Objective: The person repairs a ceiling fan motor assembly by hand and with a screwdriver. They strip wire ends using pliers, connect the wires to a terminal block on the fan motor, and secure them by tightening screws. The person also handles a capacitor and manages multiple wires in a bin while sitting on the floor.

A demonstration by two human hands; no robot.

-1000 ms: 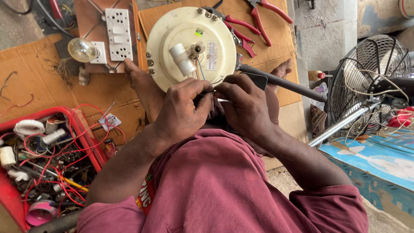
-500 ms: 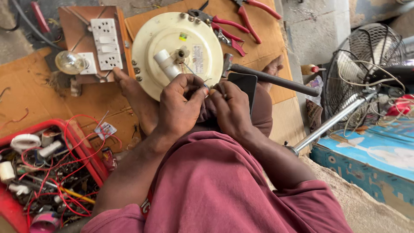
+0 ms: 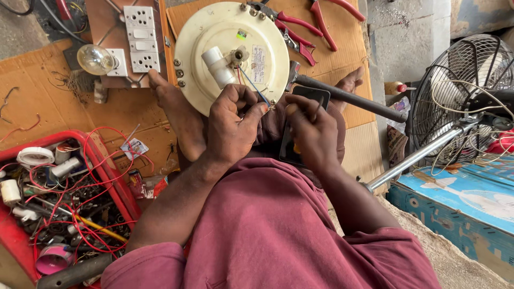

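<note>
Wires [image 3: 251, 85], red and blue, run from the hub of the cream round motor [image 3: 230, 51] down and right to the left hand [image 3: 233, 123]. Their long axis goes slanting toward its fingertips [image 3: 261, 109], which pinch the wire ends. The right hand [image 3: 310, 131] is just beside, to the right, clenched on a thin dark tool, its tip near the same ends. The left hand is the nearer one to the motor.
</note>
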